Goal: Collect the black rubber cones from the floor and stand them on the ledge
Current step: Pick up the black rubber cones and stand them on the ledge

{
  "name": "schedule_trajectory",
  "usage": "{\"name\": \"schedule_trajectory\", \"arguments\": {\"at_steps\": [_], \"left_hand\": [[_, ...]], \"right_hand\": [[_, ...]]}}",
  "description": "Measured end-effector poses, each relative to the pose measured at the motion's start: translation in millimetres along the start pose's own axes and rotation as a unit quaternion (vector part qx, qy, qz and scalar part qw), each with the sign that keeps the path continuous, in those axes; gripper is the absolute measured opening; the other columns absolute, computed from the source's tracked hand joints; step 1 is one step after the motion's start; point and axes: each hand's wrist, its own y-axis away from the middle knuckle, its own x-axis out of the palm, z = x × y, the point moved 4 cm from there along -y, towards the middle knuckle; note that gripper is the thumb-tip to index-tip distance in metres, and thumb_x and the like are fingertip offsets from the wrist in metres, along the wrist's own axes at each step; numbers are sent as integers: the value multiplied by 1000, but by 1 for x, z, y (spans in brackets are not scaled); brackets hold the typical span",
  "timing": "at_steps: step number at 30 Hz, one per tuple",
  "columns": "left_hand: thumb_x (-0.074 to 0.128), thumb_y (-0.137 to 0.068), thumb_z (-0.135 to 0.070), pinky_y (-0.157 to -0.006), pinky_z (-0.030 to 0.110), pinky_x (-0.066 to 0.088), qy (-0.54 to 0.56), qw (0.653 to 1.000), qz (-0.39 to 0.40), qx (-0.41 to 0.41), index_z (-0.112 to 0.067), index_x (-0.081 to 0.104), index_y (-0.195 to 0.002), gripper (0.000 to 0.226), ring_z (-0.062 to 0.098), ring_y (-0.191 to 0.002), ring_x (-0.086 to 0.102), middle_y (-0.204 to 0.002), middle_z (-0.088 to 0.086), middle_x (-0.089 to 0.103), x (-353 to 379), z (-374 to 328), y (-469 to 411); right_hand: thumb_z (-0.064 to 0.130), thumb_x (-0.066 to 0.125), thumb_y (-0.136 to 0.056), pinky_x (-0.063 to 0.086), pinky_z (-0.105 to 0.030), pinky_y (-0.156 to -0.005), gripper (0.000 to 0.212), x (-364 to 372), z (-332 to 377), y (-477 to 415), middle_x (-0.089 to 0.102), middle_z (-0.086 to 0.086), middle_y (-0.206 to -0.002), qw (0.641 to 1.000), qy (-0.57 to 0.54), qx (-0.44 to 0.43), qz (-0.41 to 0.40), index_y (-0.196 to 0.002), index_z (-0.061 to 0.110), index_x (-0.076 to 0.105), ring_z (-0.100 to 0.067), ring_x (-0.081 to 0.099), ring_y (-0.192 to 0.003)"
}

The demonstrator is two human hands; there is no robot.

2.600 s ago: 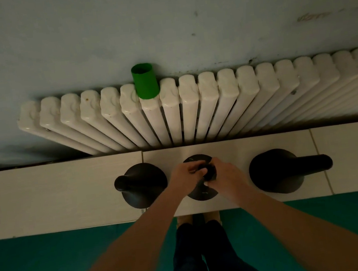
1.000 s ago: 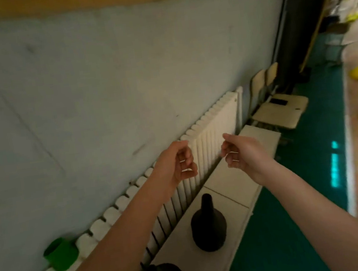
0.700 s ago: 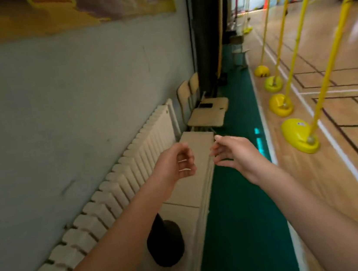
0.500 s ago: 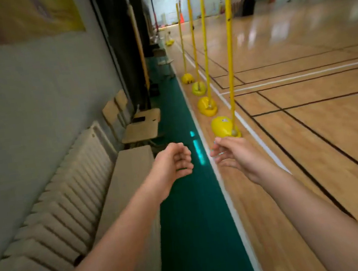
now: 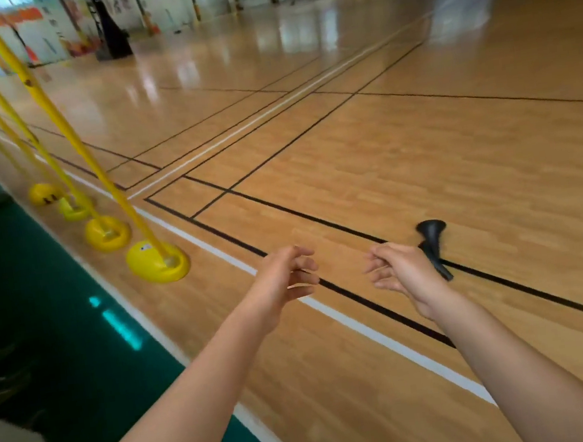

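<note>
Here, at the far left, we see a green floor strip (image 5: 73, 323) running beside the wooden court floor (image 5: 385, 156). Next to its edge stand yellow poles (image 5: 57, 114) in a row, each one leaning and set in a yellow round base (image 5: 157, 261). A white line (image 5: 351, 320) and black lines cross the wood.

Toward the middle, our left hand (image 5: 283, 281) is raised in the air above the floor; its grip is loosely spread, the fingers half curled, and it holds nothing. Just to the right, our right hand (image 5: 400, 273) is also in the air, its grip relaxed and empty, the fingers bent a little.

Behind the right hand lies one black rubber cone (image 5: 433, 245) on its side on the court floor, across a black line, its wide end pointing away from us. The hand covers part of it in the view.
</note>
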Motion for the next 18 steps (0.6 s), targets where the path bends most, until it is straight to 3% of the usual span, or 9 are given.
{"name": "schedule_trajectory", "arguments": {"at_steps": [9,15,18], "left_hand": [[37,-98,-31,-65,28,52,-61,978,193,-41,-19,63,-101,29,13,-68,65,-77,-2,65,121,-3,-99],[43,-97,-30,-58,25,52,-38,967,250,-36,-18,65,-96,25,11,-62,66,-71,-4,68,160,-42,-168],[45,-96,-28,-57,25,51,-30,969,241,-35,-17,65,-95,22,11,-60,65,-65,-5,67,165,-58,-214]], "right_hand": [[22,53,-97,50,-29,-66,19,-99,-2,-29,65,-7,-77,988,-31,30,-150,-95,8,66,-17,58,-65],[22,48,-98,51,-31,-73,22,-115,43,-87,68,-8,-83,982,-22,3,-185,-99,8,65,-20,61,-72],[21,50,-98,53,-33,-72,21,-121,56,-120,70,-9,-82,976,-102,4,-193,-101,8,66,-23,63,-75]]}}
